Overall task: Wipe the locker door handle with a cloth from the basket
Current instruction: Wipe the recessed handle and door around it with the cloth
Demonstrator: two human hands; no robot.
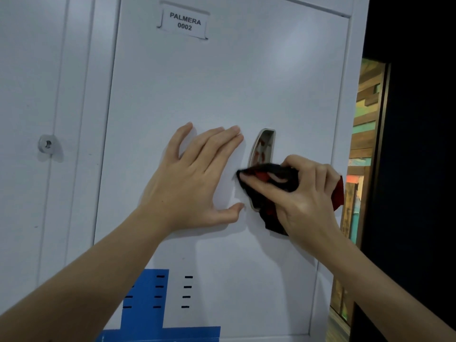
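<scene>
The white locker door (217,77) fills the view, with a curved chrome handle (262,146) recessed right of centre. My right hand (303,193) is shut on a black and red cloth (271,178), pressing it over the lower half of the handle; the upper half stays bare and shiny. My left hand (195,178) lies flat on the door just left of the handle, fingers spread, holding nothing. No basket is in view.
A name label (185,22) reading PALMERA 0002 sits near the door's top. The neighbouring locker on the left has a round lock (47,143). Vent slots (172,291) and blue markings are low on the door. A dark frame (414,169) stands at right.
</scene>
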